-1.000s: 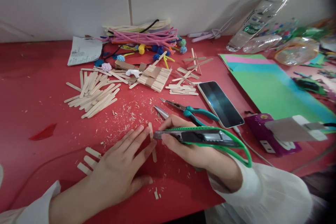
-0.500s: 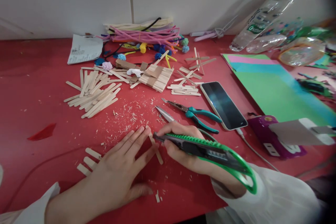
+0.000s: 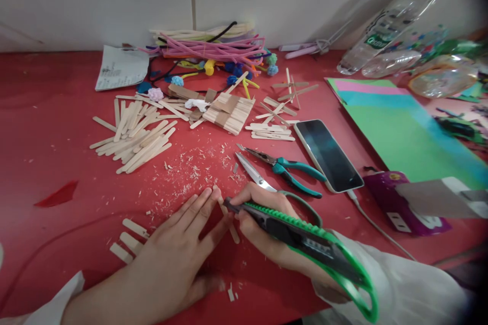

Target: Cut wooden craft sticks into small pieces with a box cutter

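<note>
A wooden craft stick (image 3: 234, 233) lies slantwise on the red table. My left hand (image 3: 183, 244) rests flat with its fingers spread, fingertips pressing on the stick and holding it down. My right hand (image 3: 263, 223) is closed around a green and black box cutter (image 3: 305, 236), its head at the stick between my left fingers. The blade itself is too small to make out. Several cut stick pieces (image 3: 131, 242) lie left of my left hand. Wood shavings (image 3: 190, 167) are scattered ahead of my hands, and a small offcut (image 3: 231, 292) lies near the table's front.
Scissors (image 3: 253, 170) and teal-handled pliers (image 3: 290, 167) lie just beyond my right hand, beside a phone (image 3: 330, 155). A pile of craft sticks (image 3: 133, 137) is at left. Pink pipe cleaners (image 3: 213, 50) lie by the wall; coloured sheets (image 3: 404, 122) and a bottle (image 3: 375, 35) are at right.
The box cutter's rear end has dropped lower, and the right hand has shifted slightly. My left hand keeps its place on the stick. The whole view has shifted a little, showing more of the scissors.
</note>
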### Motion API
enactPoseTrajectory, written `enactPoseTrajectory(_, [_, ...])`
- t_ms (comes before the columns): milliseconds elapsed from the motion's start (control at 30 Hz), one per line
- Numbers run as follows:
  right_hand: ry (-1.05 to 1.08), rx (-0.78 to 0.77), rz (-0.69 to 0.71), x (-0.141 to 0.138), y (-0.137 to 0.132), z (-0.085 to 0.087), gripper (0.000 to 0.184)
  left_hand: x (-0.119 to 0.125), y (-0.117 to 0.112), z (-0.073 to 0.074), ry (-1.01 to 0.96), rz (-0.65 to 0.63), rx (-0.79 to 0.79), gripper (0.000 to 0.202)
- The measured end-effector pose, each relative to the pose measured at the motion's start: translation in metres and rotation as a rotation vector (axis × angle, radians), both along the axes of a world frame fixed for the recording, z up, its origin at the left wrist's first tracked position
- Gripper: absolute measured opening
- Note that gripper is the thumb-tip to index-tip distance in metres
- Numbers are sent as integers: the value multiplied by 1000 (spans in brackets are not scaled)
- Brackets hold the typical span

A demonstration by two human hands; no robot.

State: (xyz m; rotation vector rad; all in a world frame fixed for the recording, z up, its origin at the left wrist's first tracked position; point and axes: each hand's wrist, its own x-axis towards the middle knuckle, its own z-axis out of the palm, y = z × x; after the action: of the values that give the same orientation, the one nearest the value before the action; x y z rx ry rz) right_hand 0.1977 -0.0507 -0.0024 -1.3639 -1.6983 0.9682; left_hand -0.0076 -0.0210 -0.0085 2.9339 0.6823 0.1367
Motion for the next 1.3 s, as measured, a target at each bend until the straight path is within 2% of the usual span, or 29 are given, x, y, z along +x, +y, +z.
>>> enactPoseTrajectory(133, [51,-44,19,-7,2,6,6,1,0,1,16,2,-22,85])
enactPoseTrajectory(267, [-3,-40,59,-7,5,8,9,2,1,2,28,-12,-50,81])
enactPoseTrajectory(400, [-39,-102,164,2,7,8,13,1,1,1,33,-7,-38,85])
enactPoseTrajectory(533, [-53,-163,339,17,10,9,21,0,1,2,39,-9,2,83])
enactPoseTrajectory(733, [95,-259,469,31,15,15,27,-1,3,4,36,-35,26,76])
enactPoseTrajectory(800, [55,-215,436,30,15,23,24,-1,4,3,38,-33,18,73])
enactPoseTrajectory(933, [27,-108,93,28,13,34,8,0,5,2,62,-27,-25,73])
enactPoseTrajectory(1033, [96,-33,-64,30,13,30,15,0,6,2,49,-35,-14,72])
enactPoseTrajectory(1100, [82,6,-26,32,14,26,32,0,5,1,28,-42,2,71])
enactPoseTrajectory(1200, [59,-22,113,35,15,24,52,-1,5,-1,8,-37,10,69])
enactPoseTrajectory(1300, [228,-114,111,36,15,26,46,-1,6,-3,7,-35,6,67])
